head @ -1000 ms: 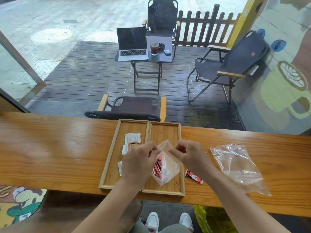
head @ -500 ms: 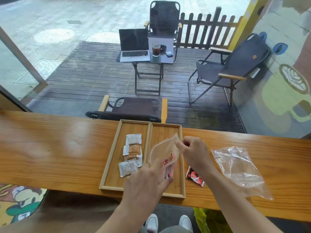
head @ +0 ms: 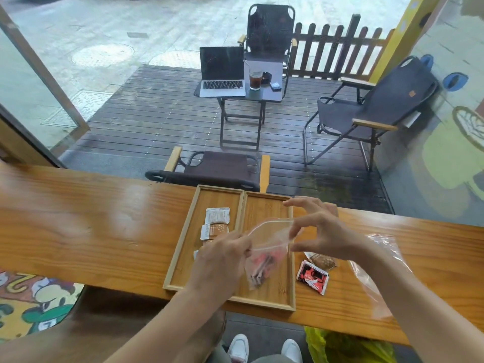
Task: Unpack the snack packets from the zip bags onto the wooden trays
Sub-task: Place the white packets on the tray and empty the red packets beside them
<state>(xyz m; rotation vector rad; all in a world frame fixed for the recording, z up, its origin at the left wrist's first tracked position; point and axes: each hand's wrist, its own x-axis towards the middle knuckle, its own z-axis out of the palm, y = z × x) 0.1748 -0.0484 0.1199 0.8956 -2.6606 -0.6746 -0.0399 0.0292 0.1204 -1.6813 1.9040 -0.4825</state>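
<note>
Two wooden trays lie side by side on the counter: the left tray and the right tray. On the left tray lie a white packet and a brown-and-white packet. Over the right tray both hands hold a clear zip bag with its mouth spread wide; red and dark packets sit at its bottom. My left hand pinches the near left lip. My right hand pinches the right lip.
A red packet and a brown packet lie on the counter right of the trays. An empty clear zip bag lies further right, partly under my right forearm. Beyond the counter stand folding chairs and a small table with a laptop.
The bag's mouth has been pulled wide between both hands. My right hand moved right and up; my left hand came back up to the bag's left lip.
</note>
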